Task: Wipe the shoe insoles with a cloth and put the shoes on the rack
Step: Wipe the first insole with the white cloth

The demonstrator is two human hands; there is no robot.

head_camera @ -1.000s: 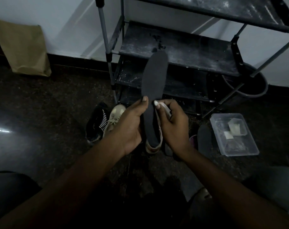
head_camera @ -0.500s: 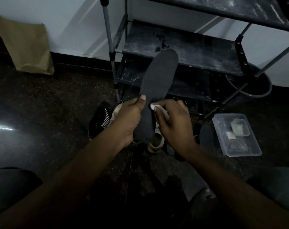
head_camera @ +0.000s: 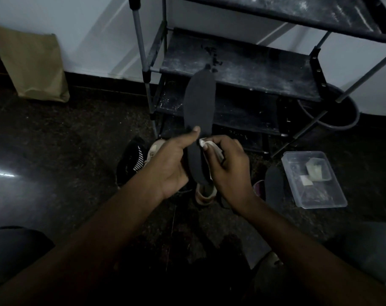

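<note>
insole now upright from its tilt, matte charcoal, white cloth alongside

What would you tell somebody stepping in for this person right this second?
Left hand: grips the dark insole upright, thumb on its face.
Right hand: holds the white cloth against that insole's right edge.
A second insole lies on the floor beside the clear tub; a black striped shoe and a beige shoe lie below the hands.
Done: wiping is under way; no shoe is on the rack.
Left: finish wiping, then rack the shoes.
</note>
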